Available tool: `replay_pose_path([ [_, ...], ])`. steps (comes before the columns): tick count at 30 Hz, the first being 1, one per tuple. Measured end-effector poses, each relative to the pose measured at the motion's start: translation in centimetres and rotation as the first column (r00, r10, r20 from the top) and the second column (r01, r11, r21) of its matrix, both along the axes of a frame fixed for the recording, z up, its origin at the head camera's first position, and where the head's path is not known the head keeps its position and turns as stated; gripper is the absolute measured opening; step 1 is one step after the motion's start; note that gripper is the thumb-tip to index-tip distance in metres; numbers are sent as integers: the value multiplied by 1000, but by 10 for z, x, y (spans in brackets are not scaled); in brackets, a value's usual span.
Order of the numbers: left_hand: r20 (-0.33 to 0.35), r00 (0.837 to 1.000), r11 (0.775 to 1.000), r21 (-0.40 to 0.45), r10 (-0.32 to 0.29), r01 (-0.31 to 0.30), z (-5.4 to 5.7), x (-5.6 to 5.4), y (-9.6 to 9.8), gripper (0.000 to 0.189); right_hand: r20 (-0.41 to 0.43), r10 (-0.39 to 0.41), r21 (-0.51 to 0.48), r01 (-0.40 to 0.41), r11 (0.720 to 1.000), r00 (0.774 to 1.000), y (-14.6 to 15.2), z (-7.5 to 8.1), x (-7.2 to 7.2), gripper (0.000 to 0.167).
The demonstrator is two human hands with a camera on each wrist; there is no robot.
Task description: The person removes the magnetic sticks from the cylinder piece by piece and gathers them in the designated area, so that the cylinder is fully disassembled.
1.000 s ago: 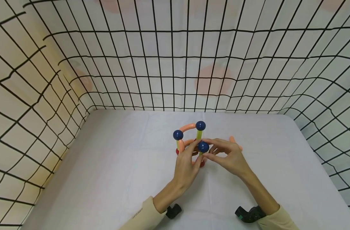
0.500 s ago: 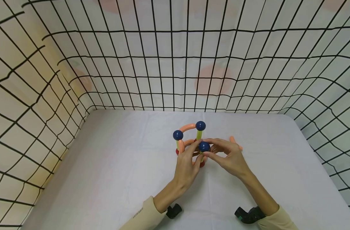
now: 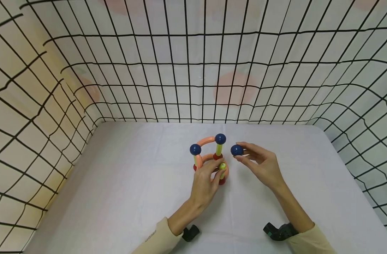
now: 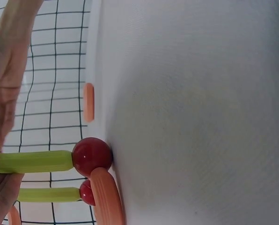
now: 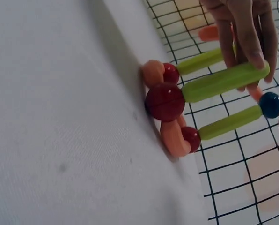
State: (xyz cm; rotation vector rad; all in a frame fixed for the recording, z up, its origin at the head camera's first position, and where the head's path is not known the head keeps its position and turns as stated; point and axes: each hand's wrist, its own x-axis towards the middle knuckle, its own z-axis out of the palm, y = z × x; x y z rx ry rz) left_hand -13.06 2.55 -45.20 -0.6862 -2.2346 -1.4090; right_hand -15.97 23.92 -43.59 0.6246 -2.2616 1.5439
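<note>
My left hand [image 3: 203, 185] pinches the top of an upright yellow-green rod [image 5: 226, 82], whose lower end sits on a red ball [image 5: 165, 101]. This rod belongs to a ball-and-rod frame, with curved orange rods [image 3: 207, 140] linking its balls. Two blue balls [image 3: 220, 138] cap other upright rods at the back and left; the held rod's top is bare. Off to the right of the frame, my right hand [image 3: 266, 165] holds a loose blue ball [image 3: 237, 150] between thumb and fingers, apart from the rod.
In the left wrist view, a loose orange rod [image 4: 89, 102] lies on the white-covered table [image 3: 123, 183]. Black wire grid panels [image 3: 168, 70] stand around the back and sides. A black wrist device [image 3: 280, 231] shows by the right sleeve.
My right hand has lifted the blue ball off the front rod and moved away, right and toward the back. My left hand stays on the rod.
</note>
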Motion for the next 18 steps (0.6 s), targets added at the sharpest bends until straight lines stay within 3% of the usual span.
replay_pose_path([
  [5,8,1000,1000,6,-5,5,1,0,-1,29,67,-37,-41,40,998,997,7,-8,-15,46],
  [9,4,1000,1000,10,-13,13,1,-1,-1,28,174,-79,-72,93,993,982,12,-17,-32,44],
  [14,10,1000,1000,8,-20,20,0,0,-2,28,349,-131,-54,160,986,928,13,-28,-57,45],
  [18,-19,1000,1000,4,-16,16,-1,0,-2,30,406,-234,29,243,970,884,12,-35,-81,45],
])
